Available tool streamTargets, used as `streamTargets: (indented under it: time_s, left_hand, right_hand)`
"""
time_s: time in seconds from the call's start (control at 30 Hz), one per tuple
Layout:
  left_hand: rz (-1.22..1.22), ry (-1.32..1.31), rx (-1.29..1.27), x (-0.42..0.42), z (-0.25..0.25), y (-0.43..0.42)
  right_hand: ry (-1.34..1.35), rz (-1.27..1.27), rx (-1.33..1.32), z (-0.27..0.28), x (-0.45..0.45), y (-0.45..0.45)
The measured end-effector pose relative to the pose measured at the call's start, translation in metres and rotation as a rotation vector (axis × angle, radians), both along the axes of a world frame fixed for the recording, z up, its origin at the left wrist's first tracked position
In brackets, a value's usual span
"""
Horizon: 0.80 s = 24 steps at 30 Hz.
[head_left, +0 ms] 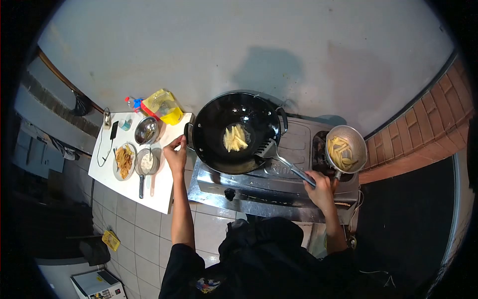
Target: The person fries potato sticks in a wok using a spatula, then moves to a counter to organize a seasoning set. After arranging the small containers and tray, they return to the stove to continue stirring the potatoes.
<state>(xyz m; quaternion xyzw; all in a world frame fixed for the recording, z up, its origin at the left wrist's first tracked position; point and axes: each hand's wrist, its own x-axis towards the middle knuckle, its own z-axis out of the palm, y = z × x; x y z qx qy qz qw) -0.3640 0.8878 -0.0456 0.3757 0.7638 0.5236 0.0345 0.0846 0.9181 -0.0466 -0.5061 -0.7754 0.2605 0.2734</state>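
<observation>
A black wok [214, 107] stands on the stove, with pale cut sticks of food [235, 138] bunched in the oil at its middle. My right hand [321, 190] is wrapped round the handle of a slotted metal spatula [286, 163], whose head rests inside the wok's right side. Close to the wok's left handle [188, 135] is my left hand [175, 153], its fingers pinched together; whether they hold anything is too small to tell. Right of the wok, a metal strainer-like pan [359, 144] holds more pale sticks [340, 152].
On the white table [112, 180] at the left are a plate of fried food [124, 160], a small saucepan of white batter [147, 163], a metal bowl [147, 130], a yellow pouch [163, 106], a bottle and a phone [114, 130]. A stove knob [229, 194] faces me.
</observation>
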Motion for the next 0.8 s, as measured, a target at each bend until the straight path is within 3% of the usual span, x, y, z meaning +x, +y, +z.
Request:
streamTargets:
  time_s: [0.17,0.23,0.5,0.8]
  left_hand:
    - [0.001,-0.025,-0.018,0.004,0.004,-0.002]
    - [-0.002,-0.007,-0.005,0.002,0.005,-0.003]
    - [-0.017,0.010,-0.021,0.003,0.003,-0.013]
    - [-0.014,-0.237,0.065,0.041,0.025,-0.077]
  right_hand:
    - [-0.167,-0.057,0.059,-0.008,-0.005,-0.003]
    - [-0.360,-0.036,0.076,-0.012,-0.008,0.000]
    - [-0.393,-0.132,0.083,-0.045,-0.025,0.016]
    - [-0.346,-0.143,0.113,-0.054,-0.033,0.018]
